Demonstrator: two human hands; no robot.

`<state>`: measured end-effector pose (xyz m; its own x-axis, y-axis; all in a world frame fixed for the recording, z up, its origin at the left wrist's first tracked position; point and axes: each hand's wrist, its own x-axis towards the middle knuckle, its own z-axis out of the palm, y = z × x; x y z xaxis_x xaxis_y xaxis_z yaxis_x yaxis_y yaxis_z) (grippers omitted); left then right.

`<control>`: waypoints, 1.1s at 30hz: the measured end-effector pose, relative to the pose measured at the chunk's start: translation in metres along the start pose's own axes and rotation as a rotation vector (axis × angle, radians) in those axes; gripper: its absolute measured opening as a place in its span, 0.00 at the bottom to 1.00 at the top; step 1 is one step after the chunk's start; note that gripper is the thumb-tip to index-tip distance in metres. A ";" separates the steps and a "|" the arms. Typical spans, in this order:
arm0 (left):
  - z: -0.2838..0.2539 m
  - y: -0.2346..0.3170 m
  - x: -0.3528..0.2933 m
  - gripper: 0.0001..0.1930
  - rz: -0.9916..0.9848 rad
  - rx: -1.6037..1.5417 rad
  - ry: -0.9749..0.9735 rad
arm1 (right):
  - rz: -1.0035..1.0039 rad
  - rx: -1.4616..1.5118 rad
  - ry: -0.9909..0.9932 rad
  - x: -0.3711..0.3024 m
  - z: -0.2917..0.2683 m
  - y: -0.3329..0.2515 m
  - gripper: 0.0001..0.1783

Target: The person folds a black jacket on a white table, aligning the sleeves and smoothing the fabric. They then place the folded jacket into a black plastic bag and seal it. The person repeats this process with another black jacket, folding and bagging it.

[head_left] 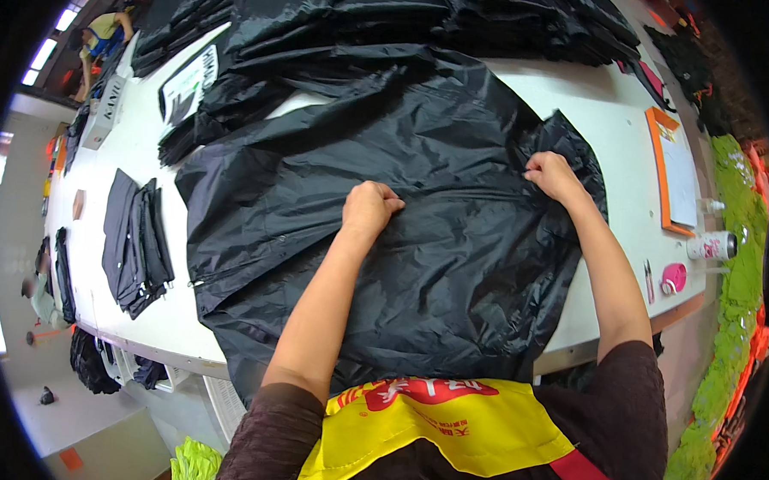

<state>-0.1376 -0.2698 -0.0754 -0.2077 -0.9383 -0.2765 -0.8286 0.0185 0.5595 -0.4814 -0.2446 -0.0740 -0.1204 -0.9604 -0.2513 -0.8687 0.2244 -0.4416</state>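
A large black jacket (451, 277) of thin, shiny, creased fabric lies spread over the white table in front of me, its near edge hanging toward my apron. My left hand (370, 209) is closed in a pinch on the fabric near the middle of the jacket. Farther right, my right hand (555, 176) pinches the cloth close to the gathered right end. A straight seam or front edge runs between the two hands; its exact kind cannot be made out. The fingertips of both hands are partly hidden.
Stacked black garments (351, 15) line the far side. Folded dark pieces (135, 242) lie at left, near a white box (107, 112). On the right are an orange clipboard (662, 171) with paper, a bottle (712, 246) and a pink tape roll (674, 277). Lime-green cloth (725, 298) is heaped beyond.
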 end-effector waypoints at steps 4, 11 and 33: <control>-0.006 -0.010 0.017 0.11 -0.059 -0.116 -0.173 | -0.003 -0.029 -0.059 0.006 -0.002 0.004 0.09; -0.011 -0.015 0.037 0.15 -0.032 -0.014 -0.314 | 0.325 0.213 -0.290 0.030 -0.011 0.001 0.08; -0.180 -0.299 -0.130 0.12 0.123 0.357 0.275 | -0.808 0.008 -0.146 -0.033 0.194 -0.320 0.06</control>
<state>0.2313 -0.2156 -0.0661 -0.2099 -0.9775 0.0195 -0.9436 0.2078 0.2580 -0.1060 -0.2526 -0.0913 0.6053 -0.7951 0.0381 -0.6567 -0.5259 -0.5405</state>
